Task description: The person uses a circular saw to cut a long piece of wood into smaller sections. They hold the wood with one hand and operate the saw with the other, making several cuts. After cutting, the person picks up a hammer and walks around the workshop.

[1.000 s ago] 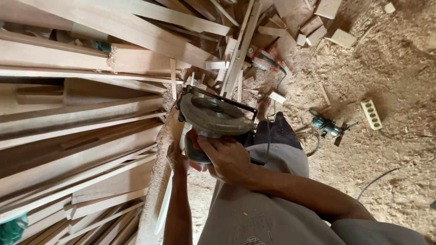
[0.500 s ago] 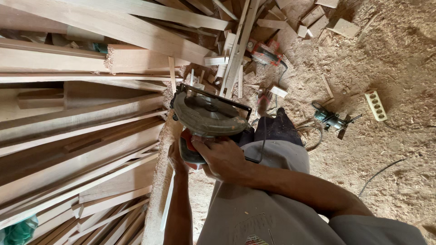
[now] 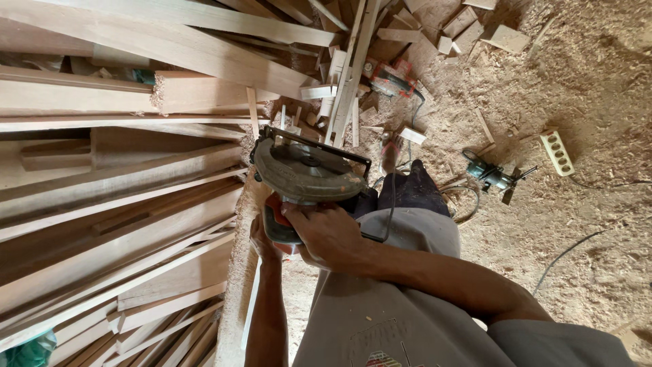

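Gripping the circular saw [image 3: 305, 178] at mid-frame, I've got my right hand [image 3: 326, 234] clenched around its red and black rear handle, knuckles up, forearm running in from the lower right with the elbow bent so the wrist lines up behind the blade guard. That grip puts my weight straight behind the tool, which sits flat on the sawdust-caked edge of a long plank [image 3: 238, 272] that runs from the lower centre up toward the middle. My left hand [image 3: 261, 241] is tucked just below and left of the handle, fingers curled against the saw's underside or the plank edge; I cannot tell which, nor whether it's truly closed. Left of the saw, stacked boards [image 3: 115, 204] fill the frame, likely the stock in line. On the sawdust floor [image 3: 577, 88] at right lie 1 small green power tool [image 3: 492, 175] and 1 pale socket strip [image 3: 557, 152], well apart from my hands.
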